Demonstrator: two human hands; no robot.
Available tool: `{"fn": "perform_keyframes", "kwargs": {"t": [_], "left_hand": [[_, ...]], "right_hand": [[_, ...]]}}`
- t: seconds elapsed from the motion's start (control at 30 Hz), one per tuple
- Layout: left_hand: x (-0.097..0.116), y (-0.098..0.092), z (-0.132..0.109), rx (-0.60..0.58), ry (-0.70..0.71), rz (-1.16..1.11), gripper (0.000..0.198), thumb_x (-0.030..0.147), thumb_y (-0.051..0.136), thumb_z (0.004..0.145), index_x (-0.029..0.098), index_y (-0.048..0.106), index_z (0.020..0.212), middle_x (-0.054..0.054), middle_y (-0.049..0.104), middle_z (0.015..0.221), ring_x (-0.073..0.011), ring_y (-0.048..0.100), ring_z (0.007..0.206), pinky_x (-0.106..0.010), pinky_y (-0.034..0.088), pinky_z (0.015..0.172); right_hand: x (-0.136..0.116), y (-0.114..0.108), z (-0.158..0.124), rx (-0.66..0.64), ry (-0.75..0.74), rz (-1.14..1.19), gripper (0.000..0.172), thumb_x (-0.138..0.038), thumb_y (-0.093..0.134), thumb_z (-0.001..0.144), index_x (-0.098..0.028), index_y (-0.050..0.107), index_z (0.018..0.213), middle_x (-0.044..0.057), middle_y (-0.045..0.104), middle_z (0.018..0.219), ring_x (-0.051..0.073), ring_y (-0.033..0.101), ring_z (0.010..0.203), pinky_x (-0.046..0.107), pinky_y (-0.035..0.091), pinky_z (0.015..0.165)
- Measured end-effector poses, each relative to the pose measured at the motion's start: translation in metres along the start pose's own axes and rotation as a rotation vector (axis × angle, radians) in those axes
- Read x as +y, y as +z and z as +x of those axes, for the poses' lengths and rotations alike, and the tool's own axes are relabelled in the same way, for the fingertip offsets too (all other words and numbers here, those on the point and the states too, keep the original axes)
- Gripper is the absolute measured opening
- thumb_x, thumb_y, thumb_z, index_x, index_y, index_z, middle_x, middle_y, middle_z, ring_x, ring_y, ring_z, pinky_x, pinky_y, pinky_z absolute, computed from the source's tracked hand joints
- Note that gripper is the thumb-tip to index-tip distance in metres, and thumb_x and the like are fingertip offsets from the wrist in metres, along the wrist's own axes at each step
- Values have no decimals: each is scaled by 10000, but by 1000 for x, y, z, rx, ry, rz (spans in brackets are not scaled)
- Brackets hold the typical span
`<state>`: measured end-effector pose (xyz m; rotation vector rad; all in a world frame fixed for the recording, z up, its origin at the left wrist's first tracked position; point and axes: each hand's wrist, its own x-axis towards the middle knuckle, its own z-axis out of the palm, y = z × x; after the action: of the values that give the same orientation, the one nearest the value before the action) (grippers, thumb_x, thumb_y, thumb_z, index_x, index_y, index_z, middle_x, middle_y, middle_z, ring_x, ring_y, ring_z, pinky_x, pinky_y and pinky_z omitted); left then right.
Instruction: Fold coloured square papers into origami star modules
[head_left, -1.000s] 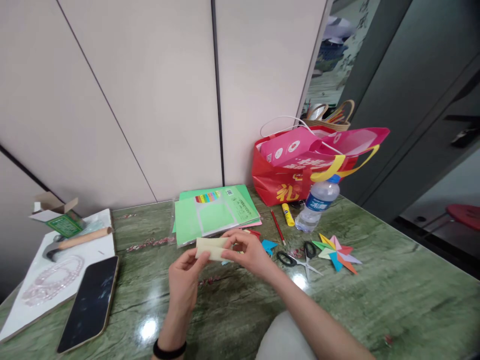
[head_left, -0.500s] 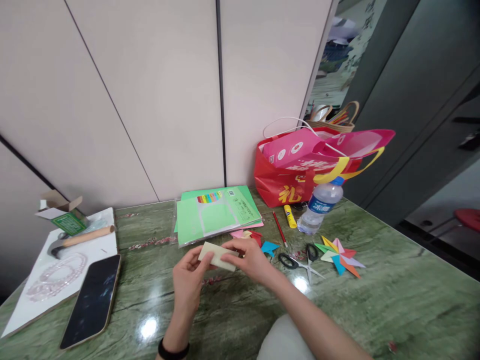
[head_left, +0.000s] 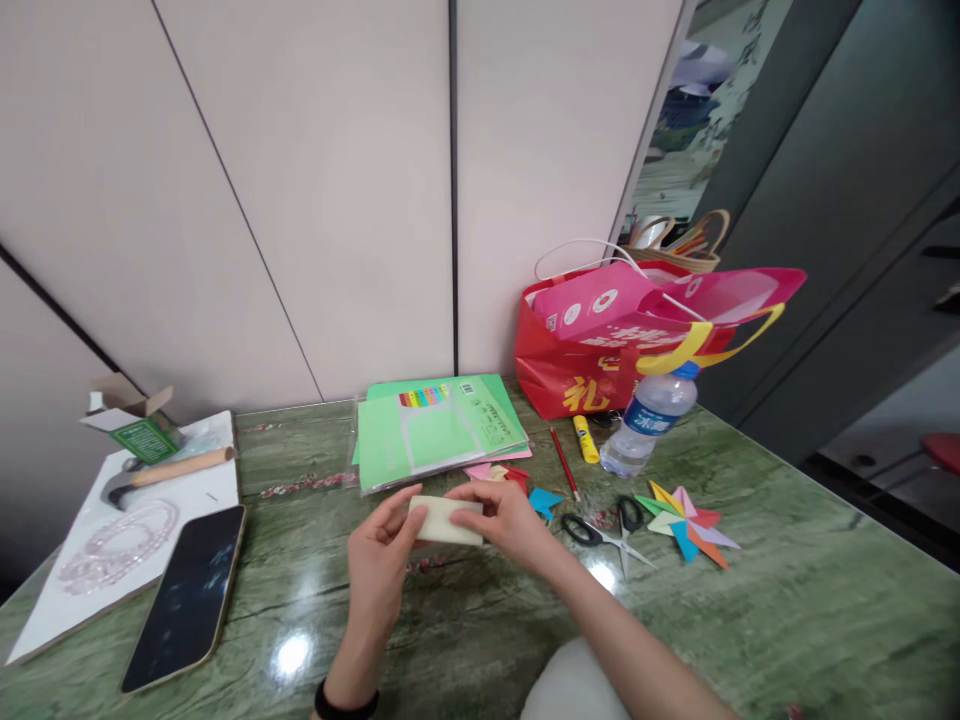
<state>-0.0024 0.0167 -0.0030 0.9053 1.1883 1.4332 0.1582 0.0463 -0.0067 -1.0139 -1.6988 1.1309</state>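
Observation:
Between my two hands is a small pale cream piece of folded paper (head_left: 441, 522), held above the table. My left hand (head_left: 381, 550) pinches its left end, thumb on the near face and fingers behind. With thumb and fingers, my right hand (head_left: 504, 522) grips the right end. Just beyond the hands lie pink, cream and red folded paper pieces (head_left: 498, 473), partly hidden, and a blue folded piece (head_left: 544, 502). Black-handled scissors (head_left: 611, 533) rest open to the right, beside a multicoloured paper pinwheel shape (head_left: 688, 524).
A packet of green paper (head_left: 427, 430) lies against the wall. Toward the right are a red pencil (head_left: 564, 463), a yellow glue stick (head_left: 586, 440), a water bottle (head_left: 649, 422) and a red bag (head_left: 555, 355). At left are a phone (head_left: 187, 595), a hammer (head_left: 172, 471) and a small box (head_left: 142, 430).
The cream paper has turned from slanting down to the right to nearly level, and it bows slightly. Both hands keep their hold. The view has shifted slightly.

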Motion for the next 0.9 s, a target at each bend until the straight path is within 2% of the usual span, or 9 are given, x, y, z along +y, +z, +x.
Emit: {"fn": "perform_keyframes", "kwargs": {"t": [0.13,0.3,0.57,0.73,0.9], "left_hand": [[3,1,0,-10,-12,-9,339,313,761,574,168,648,859,-19,722,663,-175,646,575,-249,529,505],[7,3,-1,-12,-36,-16,430,320,776,541,163,628,913,-11,707,608,-179,644,555,-249,530,491],[6,2,-1,-30,-31,-8,375,322,766,556,151,618,854,-22,703,580,-160,632,514,-235,524,498],[6,3,0,-18,-19,-2,406,315,769,544,150,625,886,-18,699,572,-169,639,519,-241,526,497],[5,2,0,-21,-25,26,356,312,759,562,152,626,851,-18,701,579,-176,646,542,-248,531,504]], "right_hand": [[-2,0,0,9,13,15,173,-191,632,701,-182,707,856,16,699,796,143,577,661,228,410,577],[-2,0,0,5,21,-2,170,-211,633,709,-185,715,855,28,710,809,169,600,700,246,431,602],[0,-2,0,-10,8,-28,188,-236,632,719,-159,712,871,41,712,814,164,598,688,236,425,588],[-2,-2,0,-16,-2,-4,164,-209,627,720,-161,715,850,35,713,808,164,608,705,234,436,615],[-1,-2,0,-15,-6,8,162,-200,625,721,-166,716,851,34,714,816,166,614,721,233,440,626]]}}
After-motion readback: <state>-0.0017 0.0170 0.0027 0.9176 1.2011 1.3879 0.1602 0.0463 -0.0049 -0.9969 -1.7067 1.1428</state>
